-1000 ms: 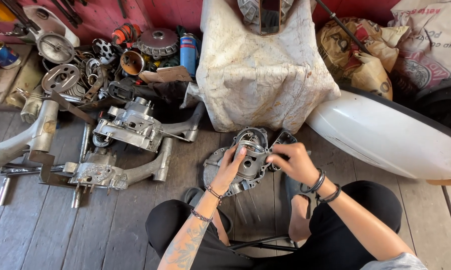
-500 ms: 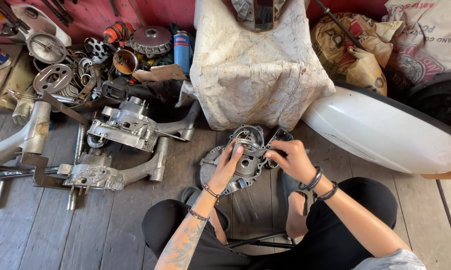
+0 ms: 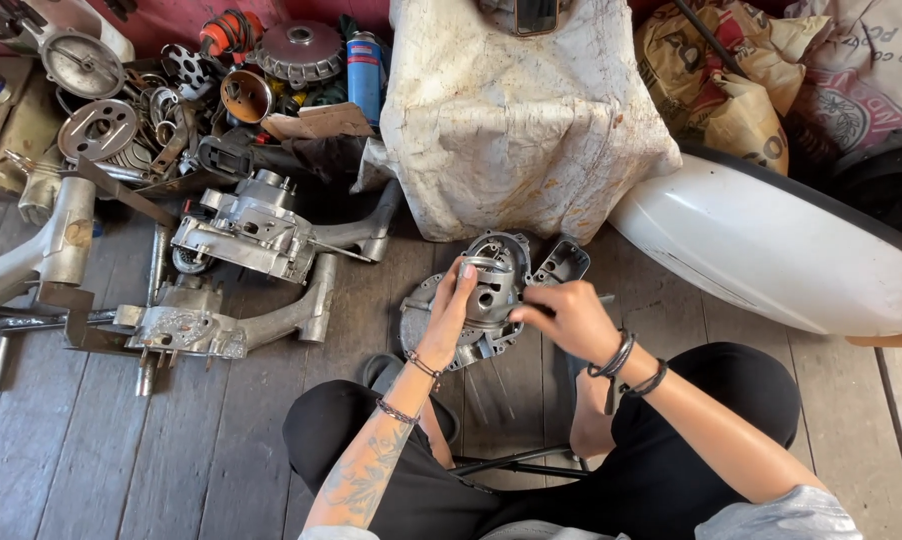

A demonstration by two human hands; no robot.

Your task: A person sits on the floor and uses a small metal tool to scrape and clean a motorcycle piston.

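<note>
Engine case [image 3: 471,305], just in front of the white cloth-covered bulk [image 3: 521,120], is gripped by left hand [image 3: 451,315] while right hand [image 3: 561,315] pinches its edge.

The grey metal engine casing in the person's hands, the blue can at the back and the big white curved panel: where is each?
Engine casing [image 3: 486,300]: head view, on its grey middle between the hands.
Blue can [image 3: 365,75]: head view, on its side wall.
White curved panel [image 3: 771,250]: head view, on its smooth upper surface.
</note>
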